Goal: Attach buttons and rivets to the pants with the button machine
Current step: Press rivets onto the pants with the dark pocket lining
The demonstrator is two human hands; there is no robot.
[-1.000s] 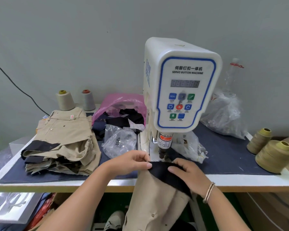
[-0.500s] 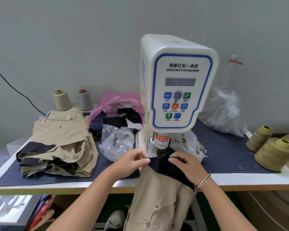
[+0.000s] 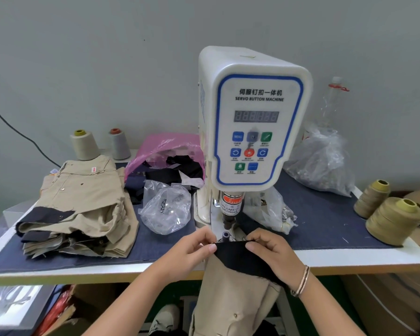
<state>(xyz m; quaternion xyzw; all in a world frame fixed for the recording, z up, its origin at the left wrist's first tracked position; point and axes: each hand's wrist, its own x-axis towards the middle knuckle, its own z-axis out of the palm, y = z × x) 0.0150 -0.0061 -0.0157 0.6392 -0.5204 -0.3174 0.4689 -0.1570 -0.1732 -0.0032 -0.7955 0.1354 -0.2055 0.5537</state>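
Head-worn view, down over table (image 3: 349, 259)

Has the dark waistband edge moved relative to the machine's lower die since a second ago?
Yes. The dark waistband edge, pinched by the left hand and right hand, has pulled back toward the person; the lower die now shows beyond it.

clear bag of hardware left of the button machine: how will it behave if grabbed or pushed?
The clear bag looks thin and crinkled, so it will probably deform rather than lift as one piece. The small metal parts low inside likely shift and weigh down its bottom. On the blue mat it would probably drag and bunch, not roll.
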